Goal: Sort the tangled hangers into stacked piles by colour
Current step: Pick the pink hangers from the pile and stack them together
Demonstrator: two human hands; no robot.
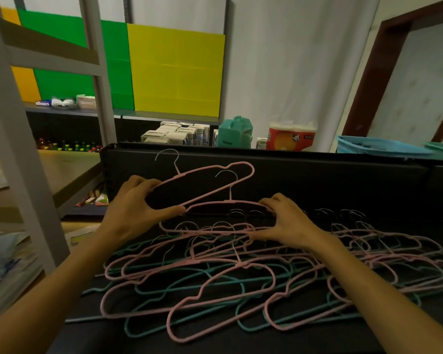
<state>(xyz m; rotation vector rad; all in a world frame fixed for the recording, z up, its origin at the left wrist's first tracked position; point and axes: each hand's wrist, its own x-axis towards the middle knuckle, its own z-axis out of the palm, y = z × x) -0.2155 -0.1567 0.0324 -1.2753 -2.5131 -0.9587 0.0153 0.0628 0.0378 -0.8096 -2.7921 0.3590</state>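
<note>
A tangled heap of pink hangers point(223, 264) and teal hangers point(189, 297) lies on a black table point(343, 185). My left hand point(136, 203) grips the left end of a pink hanger point(215, 172) that is lifted and tilted, its metal hook pointing up and back. My right hand point(287, 221) grips the right end of a second pink hanger point(228, 203), which lies just above the heap under the first one. More pink hangers point(394, 249) spread to the right, past my right forearm.
A grey metal shelf frame point(16, 129) stands at the left. Behind the table are cartons point(179, 135), a teal container point(234, 132), a red-and-white pack point(290, 136) and a blue basket point(379, 146). Green and yellow panels cover the back wall.
</note>
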